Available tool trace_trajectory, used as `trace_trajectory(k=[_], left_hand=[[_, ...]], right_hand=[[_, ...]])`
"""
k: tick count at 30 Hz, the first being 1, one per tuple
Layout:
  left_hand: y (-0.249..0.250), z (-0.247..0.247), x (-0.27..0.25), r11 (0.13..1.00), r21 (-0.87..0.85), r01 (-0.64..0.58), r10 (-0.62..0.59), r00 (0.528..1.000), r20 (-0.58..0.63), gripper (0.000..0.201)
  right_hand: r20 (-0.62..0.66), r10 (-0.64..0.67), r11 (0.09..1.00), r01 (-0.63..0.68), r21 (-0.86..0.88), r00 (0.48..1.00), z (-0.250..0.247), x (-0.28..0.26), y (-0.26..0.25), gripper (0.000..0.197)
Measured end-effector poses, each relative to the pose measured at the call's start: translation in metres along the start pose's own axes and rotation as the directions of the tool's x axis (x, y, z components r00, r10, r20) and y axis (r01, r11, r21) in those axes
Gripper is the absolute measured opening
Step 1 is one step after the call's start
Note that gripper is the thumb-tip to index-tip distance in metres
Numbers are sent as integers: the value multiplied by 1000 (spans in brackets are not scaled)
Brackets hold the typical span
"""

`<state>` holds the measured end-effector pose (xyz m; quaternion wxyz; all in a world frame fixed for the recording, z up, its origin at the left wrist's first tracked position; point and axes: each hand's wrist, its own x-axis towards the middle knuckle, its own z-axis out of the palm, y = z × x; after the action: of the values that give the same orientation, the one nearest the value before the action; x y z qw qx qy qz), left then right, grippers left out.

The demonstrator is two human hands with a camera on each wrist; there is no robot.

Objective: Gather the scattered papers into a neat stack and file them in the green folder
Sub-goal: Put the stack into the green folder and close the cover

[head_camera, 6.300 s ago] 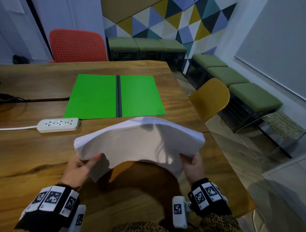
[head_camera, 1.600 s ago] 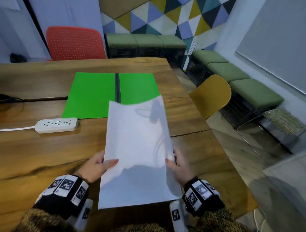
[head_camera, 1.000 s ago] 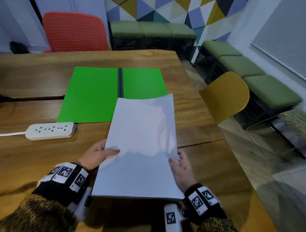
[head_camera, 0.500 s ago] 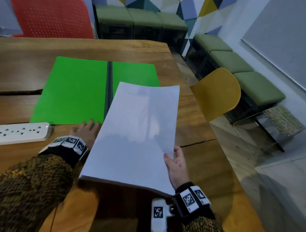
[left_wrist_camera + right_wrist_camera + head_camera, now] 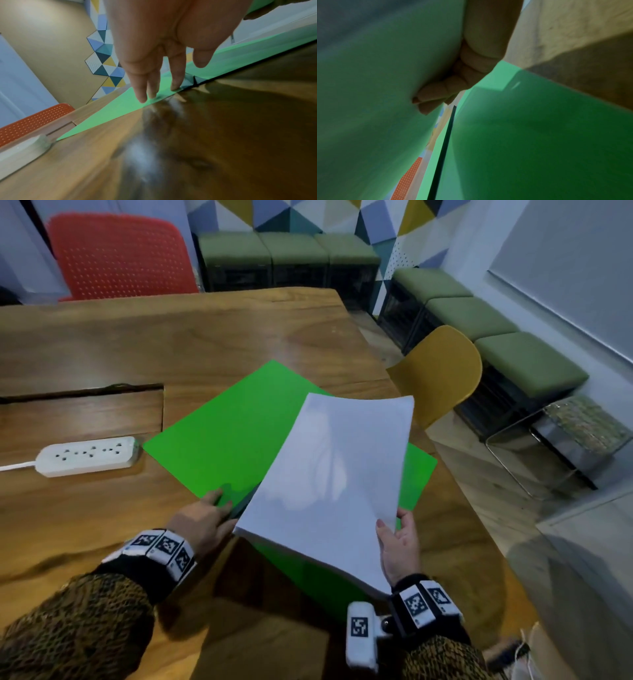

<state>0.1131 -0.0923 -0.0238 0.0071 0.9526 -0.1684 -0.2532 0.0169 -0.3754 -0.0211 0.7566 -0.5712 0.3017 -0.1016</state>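
Note:
The green folder [image 5: 226,436] lies open and turned at an angle on the wooden table [image 5: 171,337]. My right hand [image 5: 399,539] grips the near right edge of the white paper stack [image 5: 332,484], thumb on top, holding it tilted above the folder's right half. In the right wrist view the fingers [image 5: 436,93] press against the paper's underside [image 5: 376,94], over the green folder [image 5: 539,135] and its dark spine. My left hand [image 5: 202,518] rests with straight fingers [image 5: 142,94] on the near edge of the folder [image 5: 120,106] by the spine.
A white power strip [image 5: 85,455] lies left of the folder, its cord running off left. A red chair [image 5: 120,254] stands at the far side and a yellow chair [image 5: 442,371] at the right edge. Green benches [image 5: 496,337] line the walls.
My left hand let go of the papers and reached to the folder, which has slid nearer and rotated. My right hand alone now holds the stack above the folder's right half.

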Motion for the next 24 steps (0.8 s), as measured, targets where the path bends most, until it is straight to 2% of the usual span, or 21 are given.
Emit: trace_trajectory(k=[2,5,8,10,12,14,15,17,19,20,21,22,24], left_hand=[[5,9,-12,999,-18,-28,27,998,-54,63],[11,21,-22,993,-90,72,-87,981,-174,52],[19,29,-26,962,-207,178,-213,964,-159,72],[25,33,-25,932,-265,246,-289,948,-133,68],[34,34,-26,867,-420,268,-357,922,-150,56],[44,28,-29,723,-652,227,-447,874,-192,51],[47,24,-30,615,-750,244,-523,837,-157,53],[46,18,-29,379,-882,280,-640,768,-31,58],[33,22,-14,152,-944,293,-704,702,105,70],[23,28,-5,77,-954,289,-718,680,148,79],[8,47,14,26,-956,291,-721,668,184,87],[-3,61,29,-4,-958,287,-702,681,207,91],[2,58,34,-34,-956,291,-638,730,245,85]], right_hand=[[-75,-7,999,3,-53,997,-10,-7,8,31],[-130,-21,994,6,-110,991,-23,-21,14,26],[-192,-50,992,26,-126,980,-31,-34,21,24],[-229,-65,990,34,-138,971,-31,-39,26,24],[-247,-60,990,26,-138,967,-28,-42,30,24],[-266,-45,989,5,-148,963,-25,-43,36,26],[-276,-36,988,-7,-152,960,-22,-43,38,26],[-294,-11,987,-37,-156,956,-19,-44,42,24],[-300,7,984,-61,-170,954,-16,-43,43,26],[-298,9,979,-69,-190,954,-15,-42,43,29],[-292,7,974,-73,-214,956,-14,-41,43,30],[-289,4,968,-75,-238,957,-13,-40,44,30],[-293,0,957,-85,-277,956,-11,-38,43,30]])
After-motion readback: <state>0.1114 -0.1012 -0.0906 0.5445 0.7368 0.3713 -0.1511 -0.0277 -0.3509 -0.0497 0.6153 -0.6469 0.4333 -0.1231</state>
